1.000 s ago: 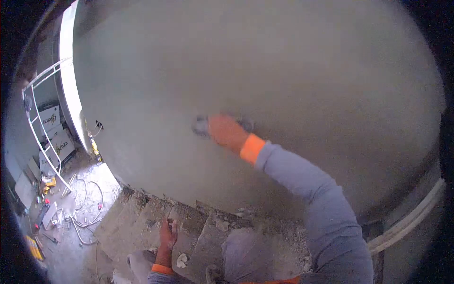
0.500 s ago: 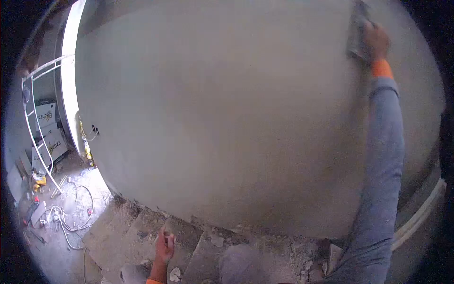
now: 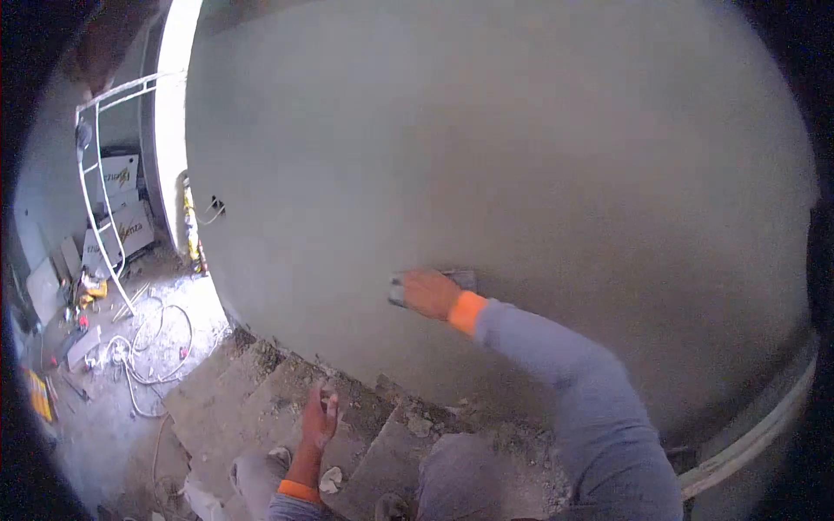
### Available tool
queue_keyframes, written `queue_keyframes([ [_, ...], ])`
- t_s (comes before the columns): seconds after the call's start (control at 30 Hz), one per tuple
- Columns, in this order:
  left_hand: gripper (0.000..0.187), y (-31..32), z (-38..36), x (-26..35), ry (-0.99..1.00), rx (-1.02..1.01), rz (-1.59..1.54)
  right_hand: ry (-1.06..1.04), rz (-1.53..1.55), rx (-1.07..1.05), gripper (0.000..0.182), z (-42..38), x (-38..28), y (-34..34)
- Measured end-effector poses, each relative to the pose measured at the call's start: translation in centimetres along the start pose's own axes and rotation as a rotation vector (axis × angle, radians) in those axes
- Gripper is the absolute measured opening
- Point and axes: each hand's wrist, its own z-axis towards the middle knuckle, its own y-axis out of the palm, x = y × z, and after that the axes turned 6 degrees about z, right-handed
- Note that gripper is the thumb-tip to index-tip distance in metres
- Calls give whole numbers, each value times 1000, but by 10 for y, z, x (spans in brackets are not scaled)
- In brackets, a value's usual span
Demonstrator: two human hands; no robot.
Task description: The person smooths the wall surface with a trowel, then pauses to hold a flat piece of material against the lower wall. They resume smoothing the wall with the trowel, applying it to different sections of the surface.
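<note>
My right hand (image 3: pixel 427 293) grips a plastering trowel (image 3: pixel 466 280), a grey rectangular blade mostly covered by my fingers. The trowel lies against the grey plastered wall (image 3: pixel 347 174), near the middle of the view. My left hand (image 3: pixel 321 417) hangs low over the steps, apart from the wall. Its fingers are loosely curled with the thumb apart, and I see nothing in it.
Dusty steps (image 3: pixel 261 395) with rubble run along the wall's foot. At left stand a white metal frame (image 3: pixel 91 165) and printed boxes (image 3: pixel 122 234). A pale cable (image 3: pixel 189 334) coils on the floor. Wires stick out of a wall opening (image 3: pixel 217 206).
My right hand has swept the trowel from the upper right of the wall down and left to the middle. My left hand stays low. The view has shifted a little.
</note>
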Motion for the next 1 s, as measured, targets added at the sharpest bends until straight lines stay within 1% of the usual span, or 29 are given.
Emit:
queue_keyframes([
  [0.03,46,4,2,-9,74,85,1,49,-11,35,21,-14,0,-30],
  [0.07,45,8,1,-15,147,166,3,101,-21,68,21,-29,-4,-85],
  [0.1,45,7,-3,-16,73,120,-4,100,-215,156,19,-41,6,-147],
  [0.13,45,5,-3,-15,-1,78,-11,383,-206,327,25,-50,21,-212],
  [0.17,45,2,-2,-13,-73,37,-15,503,-536,336,17,-64,36,-279],
  [0.2,46,-1,-3,-8,-44,38,15,383,-589,507,15,-102,99,-326],
  [0.23,46,-3,-5,1,-15,40,46,137,-1310,590,14,-125,117,-394],
  [0.27,46,-2,-4,5,15,43,79,464,-1028,841,17,-150,152,-446],
  [0.3,47,6,-3,-2,32,38,66,742,-1463,447,30,-179,174,-497],
  [0.33,47,20,-2,-16,49,32,55,1029,-1108,825,41,-192,208,-528],
  [0.37,47,28,-2,-25,64,28,46,1010,-1070,857,43,-188,222,-538],
  [0.4,48,19,-2,-8,81,22,19,991,-1029,886,46,-176,230,-538],
  [0.43,48,11,-3,11,94,14,-5,923,-1034,858,48,-153,246,-529],
  [0.47,49,6,-1,26,104,2,-29,855,-1034,827,50,-118,249,-510],
  [0.5,49,8,3,30,96,-12,0,544,-1030,870,44,-77,253,-476],
  [0.53,49,10,6,30,89,-30,32,248,-1033,859,37,-36,256,-442],
  [0.57,49,11,7,29,79,-51,46,390,-871,772,27,26,230,-393],
  [0.6,49,12,9,28,70,-72,60,491,-713,704,21,62,179,-343],
  [0.63,49,14,11,24,58,-85,51,589,-553,635,32,84,133,-299],
  [0.67,49,18,12,22,43,-87,32,604,-205,487,26,111,135,-248],
  [0.7,48,21,12,23,5,-104,1,382,-354,600,18,121,116,-179],
  [0.73,48,22,15,24,-28,-113,-29,379,-195,459,20,129,89,-122],
  [0.77,47,21,17,23,-60,-121,-56,388,-123,337,23,123,58,-55],
  [0.8,48,21,18,24,-53,-112,-66,475,71,69,24,109,8,-21],
  [0.83,48,20,18,23,-47,-100,-72,287,-69,90,21,79,-15,47],
  [0.87,49,17,19,19,-42,-83,-78,124,-51,207,20,45,-31,113],
  [0.93,50,19,16,-2,-90,-73,-60,156,-50,-280,23,-8,-74,156],
  [1.0,50,13,12,-7,-106,-53,-55,28,25,-107,23,-79,-79,237],
])
